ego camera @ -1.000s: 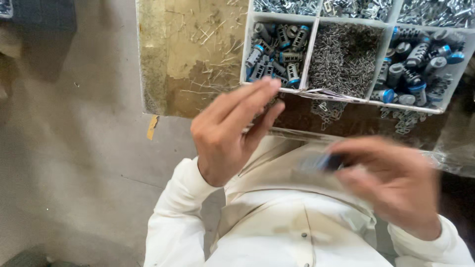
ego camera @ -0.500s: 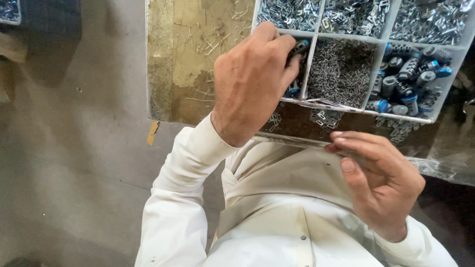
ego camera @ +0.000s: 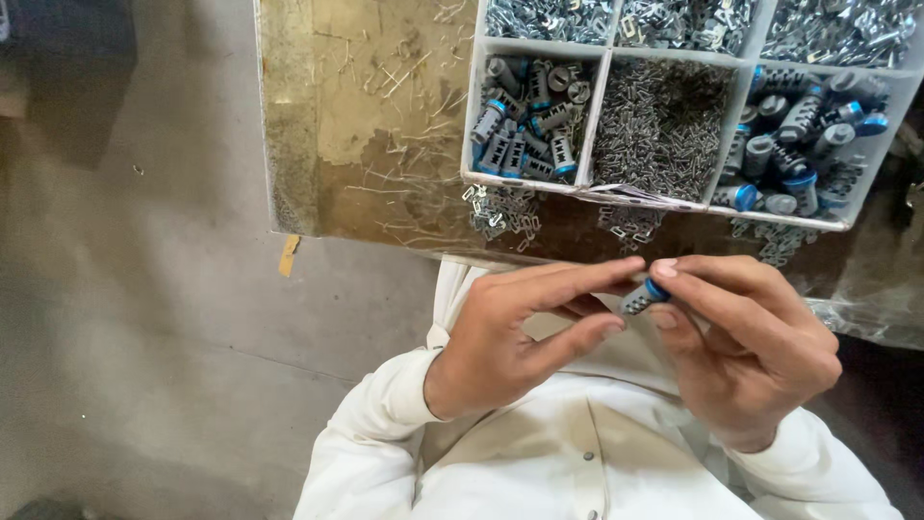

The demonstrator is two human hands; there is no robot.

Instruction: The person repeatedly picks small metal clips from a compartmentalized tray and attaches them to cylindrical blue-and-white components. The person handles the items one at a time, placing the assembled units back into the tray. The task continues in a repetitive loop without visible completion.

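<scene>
Both hands meet in front of my chest, over my white shirt. A small ribbed grey plug with a blue end (ego camera: 643, 297) is pinched between the fingertips of my left hand (ego camera: 520, 337) and my right hand (ego camera: 751, 337). Just beyond them sits a white divided tray (ego camera: 597, 125). Its near left compartment holds several grey and blue plugs (ego camera: 529, 120), the middle one a heap of small metal clips (ego camera: 659, 120), the right one more plugs (ego camera: 804, 130).
The tray rests on a worn yellowish worktop (ego camera: 366, 116) strewn with loose metal clips (ego camera: 505, 212). The back compartments hold shiny metal pieces (ego camera: 674, 19). Grey concrete floor (ego camera: 125, 289) lies to the left. Clear plastic sheeting (ego camera: 866, 308) hangs at the right.
My left hand has drawn back from the tray's left compartment to my chest. It now meets the right hand, and both pinch a plug.
</scene>
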